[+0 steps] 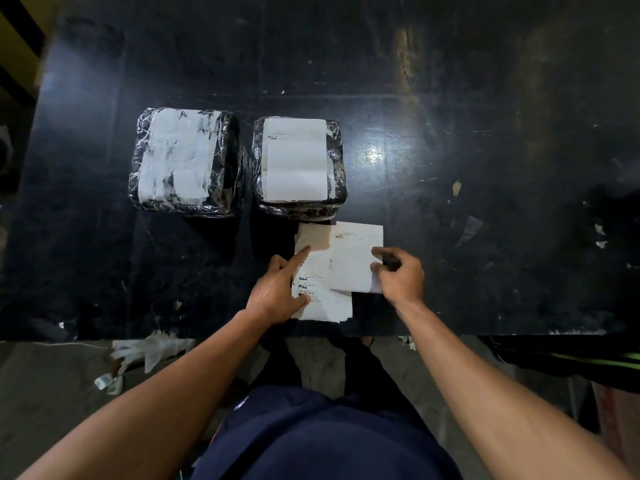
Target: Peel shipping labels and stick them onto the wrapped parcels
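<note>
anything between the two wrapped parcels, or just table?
Head view: only a narrow strip of bare black table separates the left parcel from the right parcel. The label stack lies nearer the person, under both hands, not in that gap.

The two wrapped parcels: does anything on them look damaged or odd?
Yes. The left parcel carries torn, patchy white label remains with black gaps, as if half ripped off. The right parcel has a clean, whole label.
</note>
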Demonstrator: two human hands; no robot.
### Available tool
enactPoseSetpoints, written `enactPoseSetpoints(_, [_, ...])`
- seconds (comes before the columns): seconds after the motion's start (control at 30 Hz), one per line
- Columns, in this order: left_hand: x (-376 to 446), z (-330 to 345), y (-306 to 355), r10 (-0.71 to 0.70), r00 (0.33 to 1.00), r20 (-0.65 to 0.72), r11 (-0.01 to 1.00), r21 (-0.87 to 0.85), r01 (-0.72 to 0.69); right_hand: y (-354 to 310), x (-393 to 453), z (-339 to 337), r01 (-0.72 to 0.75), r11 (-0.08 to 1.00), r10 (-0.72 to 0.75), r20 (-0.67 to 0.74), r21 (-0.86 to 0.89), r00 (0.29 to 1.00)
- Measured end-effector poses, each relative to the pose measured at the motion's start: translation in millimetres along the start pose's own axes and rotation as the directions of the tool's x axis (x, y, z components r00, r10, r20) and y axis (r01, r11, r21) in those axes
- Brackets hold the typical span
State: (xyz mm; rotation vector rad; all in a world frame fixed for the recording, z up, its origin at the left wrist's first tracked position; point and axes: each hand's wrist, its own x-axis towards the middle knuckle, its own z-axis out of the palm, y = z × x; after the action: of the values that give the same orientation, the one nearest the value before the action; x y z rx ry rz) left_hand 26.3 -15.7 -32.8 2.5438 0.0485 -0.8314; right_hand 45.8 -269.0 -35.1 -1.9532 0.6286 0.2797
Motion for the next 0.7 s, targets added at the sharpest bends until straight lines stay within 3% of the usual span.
enactPoseSetpoints(0.1, [-4, -4, 3, 0.001, 0.995, -0.096, 0.999, -0.037, -0.004, -5, -5, -20, 0.013, 0.996, -0.011, -0.019, 0.087, 1.000])
enactPoseSetpoints(0.2, [-13, -12, 12, 0.029, 0.968, -0.248, 0.968, -0.233, -0.089, -12, -18, -38, 0.048, 0.985, -0.045, -0.024, 0.164, 0.999])
enactPoseSetpoints(0.27, [-22, -24, 28, 0.055, 0.959, -0.277, 0.883, -0.436, -0.177, -21, -30, -47, 0.080, 0.974, -0.076, -0.024, 0.210, 0.997])
enactPoseSetpoints(0.4, [-39, -49, 62, 0.122, 0.982, -0.142, 0.639, -0.746, -0.187, -49, -59, -56, 0.183, 0.936, -0.191, -0.002, 0.300, 0.982])
enactPoseSetpoints(0.57, [-53, -77, 97, 0.087, 0.962, -0.261, 0.422, -0.865, -0.273, -86, -85, -53, 0.311, 0.875, -0.352, 0.046, 0.371, 0.935])
enactPoseSetpoints(0.7, [-67, -102, 106, 0.121, 0.933, -0.339, 0.441, -0.824, -0.356, -113, -88, -59, 0.364, 0.828, -0.417, 0.033, 0.427, 0.909])
